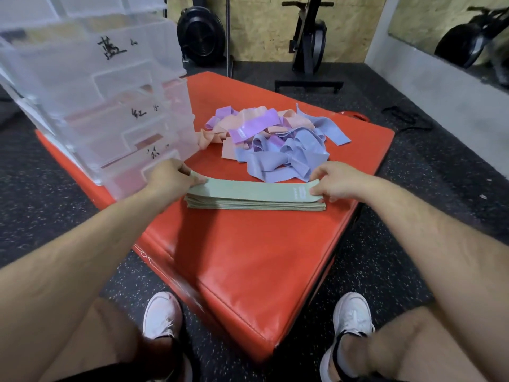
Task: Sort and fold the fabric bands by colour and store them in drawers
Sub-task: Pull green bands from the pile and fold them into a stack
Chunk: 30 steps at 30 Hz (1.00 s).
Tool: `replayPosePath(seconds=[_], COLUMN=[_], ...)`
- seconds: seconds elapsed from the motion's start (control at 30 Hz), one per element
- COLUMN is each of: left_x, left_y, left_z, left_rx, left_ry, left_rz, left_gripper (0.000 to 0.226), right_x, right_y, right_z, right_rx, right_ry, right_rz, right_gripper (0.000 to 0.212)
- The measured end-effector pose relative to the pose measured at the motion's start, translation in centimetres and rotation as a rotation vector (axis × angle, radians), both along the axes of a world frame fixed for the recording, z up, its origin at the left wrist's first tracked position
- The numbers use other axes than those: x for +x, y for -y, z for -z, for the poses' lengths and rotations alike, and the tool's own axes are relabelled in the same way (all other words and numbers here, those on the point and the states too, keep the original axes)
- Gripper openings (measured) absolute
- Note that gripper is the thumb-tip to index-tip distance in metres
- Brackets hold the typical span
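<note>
From my remote seat the biggest thing I see is the red padded vinyl platform (248,257), lying on dark speckled floor, and I place everything else by it. On the platform's far left corner stands the clear plastic drawer tower (82,86), with handwritten black labels on the drawer fronts; its lowest drawers look closed, though blur hides the detail. Toward the platform's far right lies a loose heap of purple, pink and lavender-blue fabric bands (275,139), tangled and unfolded. Nearer the platform's middle, in front of that heap, sits the stack of flat mint-green fabric bands (253,198), edges lined up, lying crosswise. My left hand (170,177) is at the stack's left end, beside the tower's bottom drawer, thumb and fingers pinching the end of the top band. My right hand (333,180) is at the right end, fingers curled over it and thumb pressing on top, gripping it.
</note>
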<state>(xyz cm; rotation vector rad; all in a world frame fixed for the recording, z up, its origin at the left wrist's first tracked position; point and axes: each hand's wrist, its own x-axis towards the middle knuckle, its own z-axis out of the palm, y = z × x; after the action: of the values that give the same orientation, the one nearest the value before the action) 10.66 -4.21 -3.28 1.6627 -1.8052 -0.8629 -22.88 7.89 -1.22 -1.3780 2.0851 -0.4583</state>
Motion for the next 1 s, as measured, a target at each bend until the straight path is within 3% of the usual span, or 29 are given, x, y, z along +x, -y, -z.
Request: replayPosePath(seconds=[0.2, 0.37, 0.5, 0.63, 0.8, 1.0], left_x=[-0.2, -0.2, -0.3, -2.2, -7.3, -15.4], left_y=[-0.9, -1.1, -0.8, -0.1, 2.0, 4.8], left_z=[1.1, 1.8, 1.7, 0.1, -1.4, -1.2], left_rx=[-0.114, -0.208, -0.263, -0.296, -0.312, -0.255], left_ry=[0.187, 0.200, 0.361, 0.341, 0.280, 0.428], left_rz=[0.075, 0.088, 0.175, 0.210, 0.343, 0.471], left_gripper=[0.033, 0.040, 0.030, 0.024, 0.029, 0.066], right_x=[0.1, 1.1, 1.2, 1.2, 0.4, 1.2], right_y=[-0.2, -0.6, -1.0, 0.0, 3.9, 8.1], right_z=[0.4, 0.7, 0.2, -0.6, -0.3, 0.6], right_rx=[-0.030, -0.050, -0.046, -0.227, -0.212, -0.130], right_ry=[0.005, -0.111, -0.197, -0.241, -0.357, -0.401], right_rz=[-0.004, -0.057, -0.073, -0.054, -0.058, -0.066], right_gripper=[0.019, 0.012, 0.008, 0.007, 0.033, 0.082])
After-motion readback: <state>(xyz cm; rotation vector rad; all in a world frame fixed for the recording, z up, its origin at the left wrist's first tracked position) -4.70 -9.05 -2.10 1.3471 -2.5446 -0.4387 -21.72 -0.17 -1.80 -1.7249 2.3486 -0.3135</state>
